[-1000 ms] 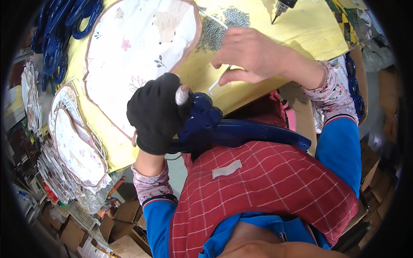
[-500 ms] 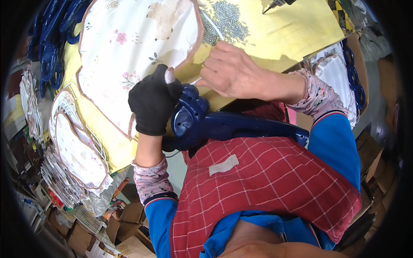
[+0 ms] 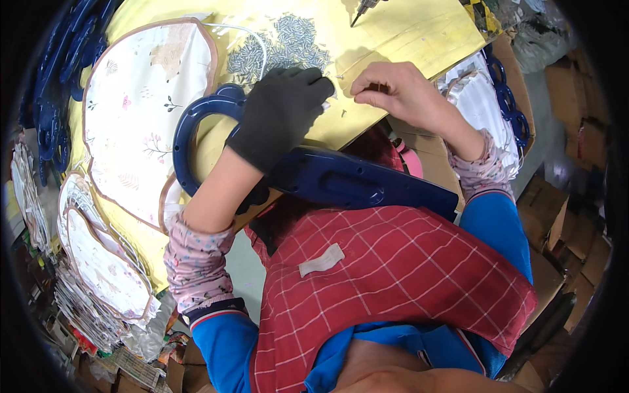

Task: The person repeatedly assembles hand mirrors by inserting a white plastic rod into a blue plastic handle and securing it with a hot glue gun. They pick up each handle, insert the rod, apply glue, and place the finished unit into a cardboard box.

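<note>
My left hand, in a black glove with a pale thumb tip, is closed above a dark blue plastic part; whatever its fingers hold is hidden. This part has a rounded loop at its left end and a long body lying across my lap. My bare right hand hovers at the right, thumb and forefinger nearly meeting; anything between them is too small to make out. A loose screw lies on the yellow tabletop between my hands. Beyond the glove spreads a pile of screws, with a white cord across it.
A white printed fabric piece with brown edging lies left of the blue part. Stacked fabric pieces hang at the table's left edge. More blue parts are at the far left. A pointed driver tip shows at the top.
The blue part has been turned, so its loop now shows. My left hand has moved right and away from me, toward the screws. My right hand has moved right, apart from it.
</note>
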The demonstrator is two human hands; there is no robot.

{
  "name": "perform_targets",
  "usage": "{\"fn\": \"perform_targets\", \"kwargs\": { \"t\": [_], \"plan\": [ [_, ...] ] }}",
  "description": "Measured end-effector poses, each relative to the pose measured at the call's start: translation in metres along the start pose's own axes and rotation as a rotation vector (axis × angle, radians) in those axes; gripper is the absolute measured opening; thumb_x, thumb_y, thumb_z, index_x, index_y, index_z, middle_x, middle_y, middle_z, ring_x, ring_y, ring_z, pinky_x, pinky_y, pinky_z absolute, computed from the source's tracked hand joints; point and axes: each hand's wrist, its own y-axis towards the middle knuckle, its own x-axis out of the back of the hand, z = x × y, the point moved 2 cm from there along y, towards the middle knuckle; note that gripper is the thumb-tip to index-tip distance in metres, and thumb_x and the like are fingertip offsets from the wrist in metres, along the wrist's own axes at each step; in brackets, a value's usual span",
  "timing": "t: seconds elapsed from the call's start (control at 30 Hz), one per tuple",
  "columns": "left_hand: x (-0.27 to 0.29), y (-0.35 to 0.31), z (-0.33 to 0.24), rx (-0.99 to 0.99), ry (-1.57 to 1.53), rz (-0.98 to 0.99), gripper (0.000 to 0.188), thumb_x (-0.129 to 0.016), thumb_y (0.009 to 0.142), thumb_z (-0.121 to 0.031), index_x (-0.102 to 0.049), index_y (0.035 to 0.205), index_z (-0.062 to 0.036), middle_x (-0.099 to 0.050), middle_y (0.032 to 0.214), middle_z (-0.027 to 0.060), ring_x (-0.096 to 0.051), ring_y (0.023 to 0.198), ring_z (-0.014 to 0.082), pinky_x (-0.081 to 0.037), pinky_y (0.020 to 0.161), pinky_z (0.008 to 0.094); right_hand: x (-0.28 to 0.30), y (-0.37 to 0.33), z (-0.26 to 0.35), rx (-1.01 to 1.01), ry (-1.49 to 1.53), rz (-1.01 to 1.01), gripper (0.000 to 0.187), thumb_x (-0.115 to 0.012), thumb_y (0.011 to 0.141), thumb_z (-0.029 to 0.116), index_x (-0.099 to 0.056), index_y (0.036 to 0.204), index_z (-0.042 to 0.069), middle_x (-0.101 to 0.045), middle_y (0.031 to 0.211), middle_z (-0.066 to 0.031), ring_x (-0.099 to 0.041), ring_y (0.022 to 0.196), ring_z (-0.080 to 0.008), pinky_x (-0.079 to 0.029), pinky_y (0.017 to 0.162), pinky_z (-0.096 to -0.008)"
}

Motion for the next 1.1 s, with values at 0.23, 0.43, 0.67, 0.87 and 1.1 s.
{"fn": "perform_targets", "kwargs": {
  "t": [0.23,0.43,0.67,0.87,1.1],
  "plan": [
    [-0.021,0.026,0.006,-0.056,0.193,0.186,0.026,-0.066,0.077,-0.011,-0.06,0.102,-0.0102,-0.062,0.093,0.0078,-0.063,0.088,0.0295,-0.05,0.071,0.0397,-0.019,-0.002,0.005,0.112,-0.052,-0.004,0.014,-0.074,0.082,0.009,-0.071,0.095,0.007,-0.067,0.085,-0.0056,-0.065,0.08,-0.0225,-0.051,0.069,-0.0316],
    [0.051,-0.038,-0.017,0.372,-0.251,-0.273,0.018,-0.06,0.084,0.008,-0.067,0.098,-0.0016,-0.07,0.098,0.0122,-0.068,0.094,0.0261,-0.051,0.085,0.0322,-0.031,0.01,0.014,0.213,-0.349,0.068,0.009,-0.066,0.089,0.016,-0.062,0.086,0.008,-0.059,0.087,-0.0051,-0.06,0.091,-0.0234,-0.052,0.074,-0.0341],
    [0.055,-0.186,-0.057,0.72,-0.258,-0.994,0.018,-0.064,0.082,0.017,-0.063,0.094,0.0038,-0.066,0.095,0.0119,-0.063,0.092,0.0204,-0.052,0.089,0.0339,-0.056,0.076,0.03,0.408,0.082,0.015,0.012,-0.067,0.091,0.007,-0.062,0.101,0.001,-0.065,0.092,-0.0075,-0.065,0.081,-0.0188,-0.053,0.072,-0.0325],
    [0.013,-0.235,-0.094,0.939,-0.394,-1.15,0.03,-0.065,0.082,0.018,-0.054,0.103,-0.0008,-0.066,0.098,0.0122,-0.065,0.093,0.0199,-0.054,0.087,0.034,-0.067,0.102,0.032,0.561,-0.12,-0.065,0.017,-0.07,0.087,0.004,-0.063,0.102,0.001,-0.068,0.096,-0.009,-0.07,0.087,-0.0224,-0.057,0.074,-0.0314],
    [-0.014,-0.241,-0.096,0.903,-0.302,-0.987,0.035,-0.065,0.082,0.019,-0.054,0.108,-0.0016,-0.067,0.101,0.0155,-0.067,0.096,0.0232,-0.056,0.085,0.0348,-0.06,0.095,0.038,0.742,-0.355,-0.046,0.027,-0.064,0.09,0.001,-0.067,0.117,0.005,-0.072,0.105,-0.0087,-0.07,0.09,-0.0224,-0.057,0.077,-0.0302]
  ]
}}
